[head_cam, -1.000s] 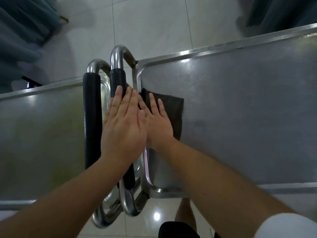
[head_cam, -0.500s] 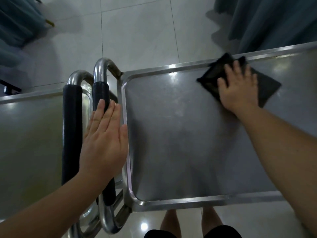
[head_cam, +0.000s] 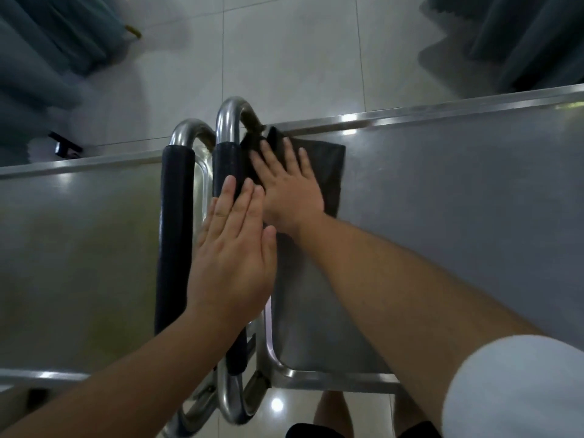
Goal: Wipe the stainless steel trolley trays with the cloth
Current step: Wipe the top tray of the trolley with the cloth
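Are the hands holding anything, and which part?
Nothing is gripped. The right hand presses flat on the cloth at its left half; the left hand rests flat on the black handle.

Grey brushed steel right across the frame: the right tray [head_cam: 442, 216] a cool matt silver-grey, the left tray [head_cam: 79, 248] carrying a faint yellow-green tinge in its sheen. Dead centre, a dark charcoal cloth [head_cam: 328, 172], plain, no pattern. Beside it two handle grips [head_cam: 173, 232], black foam over bright chrome tubing [head_cam: 227, 118]. Floor tiles [head_cam: 284, 58] at the top, pale grey-white with thin darker grout lines. Teal-blue curtains [head_cam: 57, 42] upper left and upper right. A white sleeve [head_cam: 512, 390] in the lower right corner, black shorts [head_cam: 316, 431] at the bottom edge.
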A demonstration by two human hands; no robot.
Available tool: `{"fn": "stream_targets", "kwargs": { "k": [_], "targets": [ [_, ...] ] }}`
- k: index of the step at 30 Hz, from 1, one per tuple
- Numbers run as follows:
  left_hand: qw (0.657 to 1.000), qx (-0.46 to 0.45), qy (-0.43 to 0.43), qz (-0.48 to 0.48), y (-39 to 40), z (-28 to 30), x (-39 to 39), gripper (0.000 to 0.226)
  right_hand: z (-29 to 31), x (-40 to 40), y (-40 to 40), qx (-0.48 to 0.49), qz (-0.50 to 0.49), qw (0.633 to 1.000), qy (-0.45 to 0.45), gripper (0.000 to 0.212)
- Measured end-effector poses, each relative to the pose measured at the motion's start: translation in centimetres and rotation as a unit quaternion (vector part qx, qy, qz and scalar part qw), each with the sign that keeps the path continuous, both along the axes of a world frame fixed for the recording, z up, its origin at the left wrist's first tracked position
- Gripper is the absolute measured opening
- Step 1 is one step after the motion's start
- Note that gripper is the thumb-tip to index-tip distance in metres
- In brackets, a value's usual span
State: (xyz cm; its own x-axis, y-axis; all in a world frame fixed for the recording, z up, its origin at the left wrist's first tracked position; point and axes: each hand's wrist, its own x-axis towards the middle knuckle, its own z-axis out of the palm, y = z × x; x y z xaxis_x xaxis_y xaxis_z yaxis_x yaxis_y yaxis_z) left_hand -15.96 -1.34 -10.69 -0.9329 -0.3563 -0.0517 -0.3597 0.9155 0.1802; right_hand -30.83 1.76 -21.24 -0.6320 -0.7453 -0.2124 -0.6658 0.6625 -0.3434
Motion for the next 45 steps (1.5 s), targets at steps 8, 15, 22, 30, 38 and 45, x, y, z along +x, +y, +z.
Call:
{"fn": "stream_targets", "kwargs": {
  "k": [8,15,22,30,38,45],
  "targets": [
    [1.000,0.010,0.007,0.007,0.1,0.2,-0.2,0.060,-1.1,-6.2,4.7,0.002,0.135,0.989,0.056,0.065],
    [1.000,0.005,-0.007,0.006,0.0,0.2,-0.1,0.059,-1.1,-16.4,15.0,0.047,-0.232,0.970,0.060,0.073],
    [1.000,0.004,0.000,0.007,-0.1,0.1,0.0,0.059,-0.7,-16.6,17.2,0.051,-0.438,0.897,0.041,0.077],
    [1.000,-0.007,0.010,0.004,0.2,0.3,-0.2,0.058,-1.8,-1.9,7.2,0.006,-0.145,0.988,0.051,0.073],
    [0.999,-0.031,0.027,-0.008,0.2,-0.3,0.0,0.057,-2.9,12.8,9.8,-0.033,-0.039,0.998,0.042,0.068],
    [0.998,-0.038,0.037,-0.031,0.4,-0.1,0.0,0.056,-3.1,21.5,15.4,-0.025,0.062,0.997,0.036,0.068]
  ]
}}
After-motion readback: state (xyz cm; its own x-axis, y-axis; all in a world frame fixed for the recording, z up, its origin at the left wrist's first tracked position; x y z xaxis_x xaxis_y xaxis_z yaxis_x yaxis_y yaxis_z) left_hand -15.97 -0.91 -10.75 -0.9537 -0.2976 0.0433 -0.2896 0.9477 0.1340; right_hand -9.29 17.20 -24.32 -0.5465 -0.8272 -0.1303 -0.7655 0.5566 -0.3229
